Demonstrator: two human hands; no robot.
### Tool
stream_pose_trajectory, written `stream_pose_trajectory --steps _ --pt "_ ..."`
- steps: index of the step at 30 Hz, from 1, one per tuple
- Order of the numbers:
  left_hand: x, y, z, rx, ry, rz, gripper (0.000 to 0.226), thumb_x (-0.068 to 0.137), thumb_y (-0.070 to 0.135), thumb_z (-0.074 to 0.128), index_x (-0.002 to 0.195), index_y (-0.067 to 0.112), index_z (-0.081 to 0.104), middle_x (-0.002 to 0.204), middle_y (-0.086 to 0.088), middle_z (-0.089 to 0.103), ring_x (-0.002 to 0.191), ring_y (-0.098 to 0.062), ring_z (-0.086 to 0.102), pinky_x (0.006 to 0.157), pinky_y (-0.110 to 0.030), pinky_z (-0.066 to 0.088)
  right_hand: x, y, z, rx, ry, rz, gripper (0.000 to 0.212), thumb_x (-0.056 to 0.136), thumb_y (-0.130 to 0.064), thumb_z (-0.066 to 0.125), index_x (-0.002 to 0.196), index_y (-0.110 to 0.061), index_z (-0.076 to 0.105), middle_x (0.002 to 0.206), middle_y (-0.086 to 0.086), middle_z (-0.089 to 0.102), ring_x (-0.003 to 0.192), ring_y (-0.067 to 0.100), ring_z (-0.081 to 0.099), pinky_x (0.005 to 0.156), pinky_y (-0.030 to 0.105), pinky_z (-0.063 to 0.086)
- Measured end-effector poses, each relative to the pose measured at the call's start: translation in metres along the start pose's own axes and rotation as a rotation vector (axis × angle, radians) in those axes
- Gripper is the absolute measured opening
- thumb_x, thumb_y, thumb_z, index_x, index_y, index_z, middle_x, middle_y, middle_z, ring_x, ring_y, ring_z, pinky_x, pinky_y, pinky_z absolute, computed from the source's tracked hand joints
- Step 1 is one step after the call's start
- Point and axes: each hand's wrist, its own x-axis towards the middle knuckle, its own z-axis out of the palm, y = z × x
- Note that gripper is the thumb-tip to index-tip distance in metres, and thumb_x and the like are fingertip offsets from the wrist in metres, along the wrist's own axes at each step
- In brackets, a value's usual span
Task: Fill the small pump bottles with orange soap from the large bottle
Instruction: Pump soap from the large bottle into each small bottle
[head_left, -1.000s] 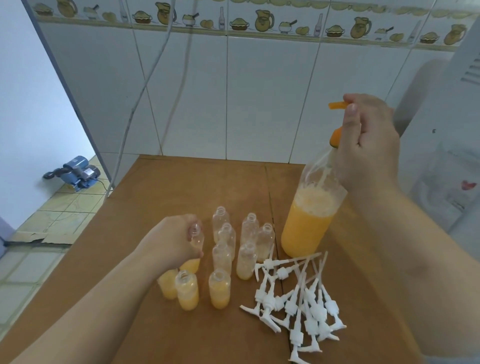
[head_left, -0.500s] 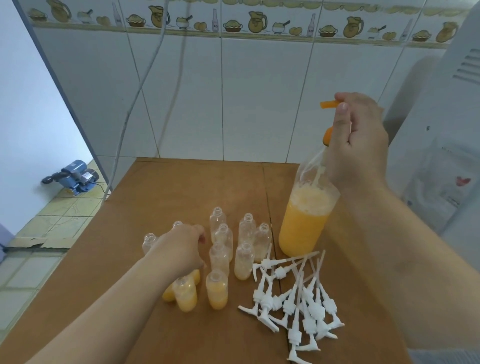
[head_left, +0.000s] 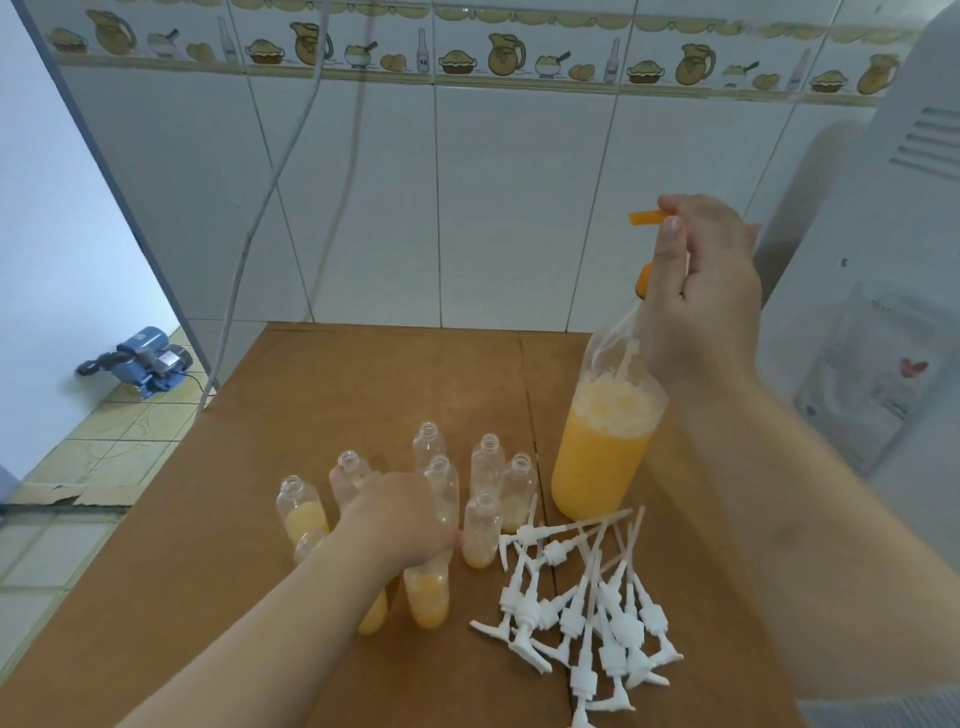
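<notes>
Picking the next small bottle to fill

The left hand (head_left: 400, 519) reaches into the small bottles (head_left: 488, 467) on the desk (head_left: 363, 374), fingers curled down among them (I cannot tell if its grip has one). It should take an empty one and hold it straight under the spout. The right hand (head_left: 698, 291) is raised, its grip wrapped round the pump (head_left: 645, 218) on the big bottle (head_left: 602, 457), which stands right of the small ones.
</notes>
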Motion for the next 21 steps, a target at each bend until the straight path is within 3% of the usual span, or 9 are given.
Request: stream_pose_trajectory --steps 4,7,10,12,14,17,19,21 --pt "0.004 0.002 0.005 -0.026 0.088 -0.071 0.019 0.089 0.036 0.045 0.089 0.020 0.055 0.096 0.001 0.066 0.107 -0.021 0.054 0.114 -0.054 0.006 0.000 0.001 -0.001 -0.048 -0.025 -0.003 0.038 0.102 -0.028 0.030 0.124 -0.010 0.055 0.126 0.005 0.056 0.128 0.023 0.044 0.107 0.054 0.031" --pt "0.002 -0.002 0.002 -0.069 0.154 -0.073 0.025 0.089 0.034 0.039 0.082 0.018 0.057 0.090 0.001 0.066 0.101 -0.019 0.055 0.113 -0.047 0.010 0.000 0.000 -0.002 -0.065 -0.042 -0.004 0.038 0.102 -0.027 0.031 0.125 -0.009 0.055 0.127 0.006 0.056 0.129 0.021 0.043 0.112 0.049 0.025" --pt "-0.010 -0.011 -0.009 -0.130 0.261 -0.059 0.023 0.088 0.039 0.039 0.089 0.024 0.057 0.082 0.008 0.062 0.105 -0.015 0.055 0.115 -0.040 0.010 0.002 -0.003 -0.006 -0.087 -0.091 -0.005 0.039 0.102 -0.029 0.031 0.127 -0.009 0.054 0.128 0.005 0.053 0.125 0.014 0.043 0.112 0.047 0.027" --pt "-0.023 -0.023 -0.024 -0.194 0.350 -0.056 0.015 0.086 0.042 0.045 0.090 0.029 0.052 0.074 0.011 0.059 0.086 -0.004 0.053 0.114 -0.038 0.017 0.006 -0.005 -0.013 -0.086 -0.149 0.006 0.042 0.102 -0.033 0.031 0.131 -0.010 0.051 0.132 0.004 0.051 0.128 0.016 0.042 0.111 0.046 0.029" --pt "-0.040 -0.036 -0.042 -0.306 0.482 -0.016 0.018 0.083 0.047 0.055 0.085 0.030 0.050 0.073 0.013 0.057 0.073 0.000 0.043 0.103 -0.037 0.033 0.009 -0.003 -0.022 -0.084 -0.197 0.016 0.045 0.102 -0.037 0.031 0.136 -0.013 0.047 0.137 0.003 0.049 0.133 0.019 0.038 0.112 0.044 0.029" --pt "-0.053 -0.045 -0.067 -0.650 0.674 0.159 0.025 0.075 0.050 0.068 0.091 0.033 0.058 0.091 0.021 0.061 0.091 -0.005 0.055 0.081 -0.032 0.042 0.010 0.002 -0.033 -0.127 -0.224 -0.046 0.043 0.102 -0.032 0.030 0.134 -0.011 0.050 0.136 0.004 0.050 0.130 0.016 0.040 0.112 0.048 0.028" --pt "-0.049 -0.034 -0.077 -1.030 0.588 0.325 0.031 0.074 0.046 0.070 0.100 0.031 0.064 0.097 0.014 0.069 0.095 -0.004 0.062 0.083 -0.030 0.045 0.008 0.004 -0.035 -0.145 -0.238 -0.066 0.043 0.102 -0.030 0.029 0.133 -0.009 0.049 0.136 0.005 0.050 0.129 0.015 0.039 0.111 0.049 0.028" --pt "-0.039 -0.016 -0.087 -1.404 0.451 0.508 0.034 0.075 0.044 0.070 0.102 0.025 0.065 0.099 0.005 0.072 0.095 -0.012 0.068 0.087 -0.038 0.050 0.005 0.005 -0.033 -0.155 -0.238 -0.080 0.043 0.102 -0.030 0.029 0.135 -0.009 0.047 0.136 0.006 0.049 0.130 0.016 0.038 0.111 0.050 0.028"
